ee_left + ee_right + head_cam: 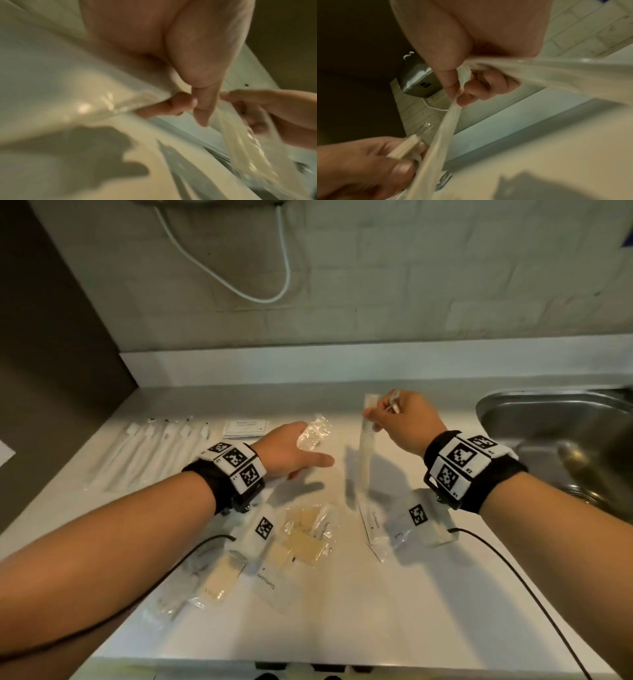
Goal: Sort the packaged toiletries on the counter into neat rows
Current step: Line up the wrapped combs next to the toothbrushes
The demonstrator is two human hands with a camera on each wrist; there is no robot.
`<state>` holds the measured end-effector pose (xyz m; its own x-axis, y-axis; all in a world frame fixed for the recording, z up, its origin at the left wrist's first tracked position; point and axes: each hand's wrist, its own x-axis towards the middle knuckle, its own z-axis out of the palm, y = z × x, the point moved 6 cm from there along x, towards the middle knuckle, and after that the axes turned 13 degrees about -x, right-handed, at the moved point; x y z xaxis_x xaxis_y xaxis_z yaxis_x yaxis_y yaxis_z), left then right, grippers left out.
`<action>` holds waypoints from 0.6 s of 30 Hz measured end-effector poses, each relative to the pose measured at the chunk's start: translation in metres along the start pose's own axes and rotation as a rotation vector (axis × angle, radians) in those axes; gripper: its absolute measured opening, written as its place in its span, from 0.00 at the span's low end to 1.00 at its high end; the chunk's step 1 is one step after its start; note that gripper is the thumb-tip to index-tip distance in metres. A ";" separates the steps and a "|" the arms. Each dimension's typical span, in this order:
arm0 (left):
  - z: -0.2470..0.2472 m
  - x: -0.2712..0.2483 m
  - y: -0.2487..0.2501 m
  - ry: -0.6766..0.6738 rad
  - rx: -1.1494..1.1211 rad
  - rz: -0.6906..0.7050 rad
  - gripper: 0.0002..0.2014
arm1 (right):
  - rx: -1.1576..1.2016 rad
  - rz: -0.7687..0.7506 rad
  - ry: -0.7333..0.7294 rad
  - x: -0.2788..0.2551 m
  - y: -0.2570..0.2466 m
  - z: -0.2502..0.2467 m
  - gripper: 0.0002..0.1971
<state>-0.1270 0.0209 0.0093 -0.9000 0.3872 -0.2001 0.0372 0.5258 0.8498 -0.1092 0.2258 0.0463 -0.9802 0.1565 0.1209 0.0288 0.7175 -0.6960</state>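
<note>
My left hand (298, 451) hovers over the middle of the white counter (394, 611) and grips a small crinkled clear packet (314, 430). In the right wrist view that packet (406, 148) shows a beige item inside, pinched between the left hand's (368, 165) thumb and fingers. My right hand (378, 414) pinches the top of a long wrapped comb (364, 460), which hangs down towards the counter. The right wrist view shows thumb and fingertips (462, 98) closed on the comb's wrapper (448, 121). The left wrist view is blurred; curled fingers (171, 105) hold plastic there.
Wrapped toothbrushes (147, 450) lie in a row at the far left, beside a stack of white sachets (245, 429). A loose pile of beige soap packets (301, 539) and toothpaste packets (267, 578) sits near me. More toothpaste packets (373, 523) lie right. A steel sink (555, 419) borders the counter.
</note>
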 end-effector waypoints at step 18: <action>-0.139 -0.009 -0.077 0.336 -0.218 -0.151 0.09 | -0.278 -0.169 -0.459 0.037 -0.110 0.148 0.09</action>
<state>-0.1820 -0.1279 0.0136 -0.9810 0.0311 -0.1914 -0.1664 0.3716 0.9134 -0.1773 0.0526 0.0226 -0.9585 -0.2427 -0.1497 -0.1461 0.8687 -0.4733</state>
